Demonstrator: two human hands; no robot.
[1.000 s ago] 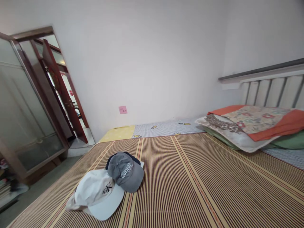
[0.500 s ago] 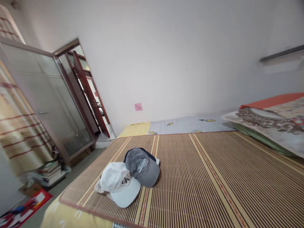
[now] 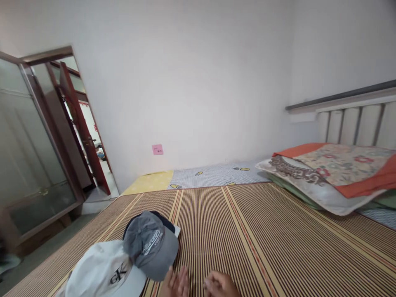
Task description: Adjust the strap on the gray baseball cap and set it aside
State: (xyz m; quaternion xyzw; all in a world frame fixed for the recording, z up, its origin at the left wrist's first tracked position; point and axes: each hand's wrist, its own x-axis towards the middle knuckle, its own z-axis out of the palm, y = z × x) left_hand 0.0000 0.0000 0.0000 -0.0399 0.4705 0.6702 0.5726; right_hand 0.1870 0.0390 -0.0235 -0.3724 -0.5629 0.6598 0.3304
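Left hand (image 3: 175, 284) was at bottom centre of frame, grip spread, just beside grey cap (image 3: 145, 235). Right hand (image 3: 220, 284) curled nearby; couldn't tell if grip closed. White cap (image 3: 97, 268) lay lower left, on mat (image 3: 213, 235).

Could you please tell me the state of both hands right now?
Left hand: open, holding nothing visible, right by the gray cap.
Right hand: curled, nothing visible in it; whether fully closed cannot be told.
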